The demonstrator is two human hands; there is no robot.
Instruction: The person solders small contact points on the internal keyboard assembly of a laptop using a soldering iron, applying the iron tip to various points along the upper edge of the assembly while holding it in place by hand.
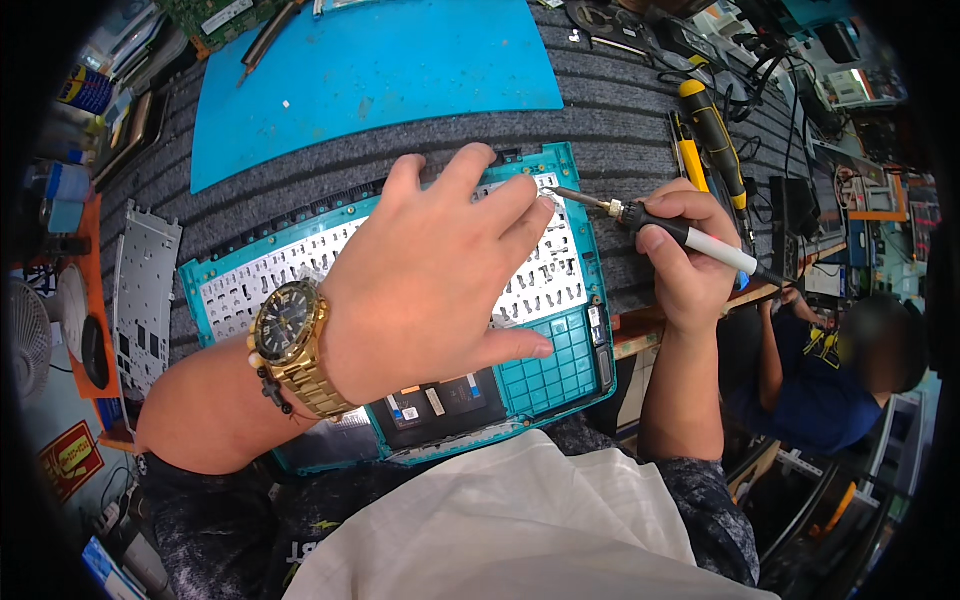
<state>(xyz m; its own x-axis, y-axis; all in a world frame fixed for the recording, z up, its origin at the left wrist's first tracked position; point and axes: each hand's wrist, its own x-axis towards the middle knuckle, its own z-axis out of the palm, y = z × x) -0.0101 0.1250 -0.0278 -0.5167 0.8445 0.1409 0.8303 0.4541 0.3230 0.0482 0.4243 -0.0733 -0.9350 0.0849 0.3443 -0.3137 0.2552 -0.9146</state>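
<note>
A teal laptop shell (560, 375) lies open side up on the ribbed grey mat, with a white metal keyboard backing plate (255, 285) set in it. My left hand (430, 275), wearing a gold watch, presses flat on the plate, fingertips near its far right corner. My right hand (685, 255) grips a soldering iron (640, 220) with a black and white handle like a pen. Its metal tip touches the plate's top right corner, close to my left fingertips.
A blue silicone mat (370, 70) lies beyond the laptop. A loose white metal plate (140, 295) sits at the left. A yellow and black screwdriver (712, 135) and cables lie at the right. Another person (830, 370) in a dark blue shirt sits below the bench edge at right.
</note>
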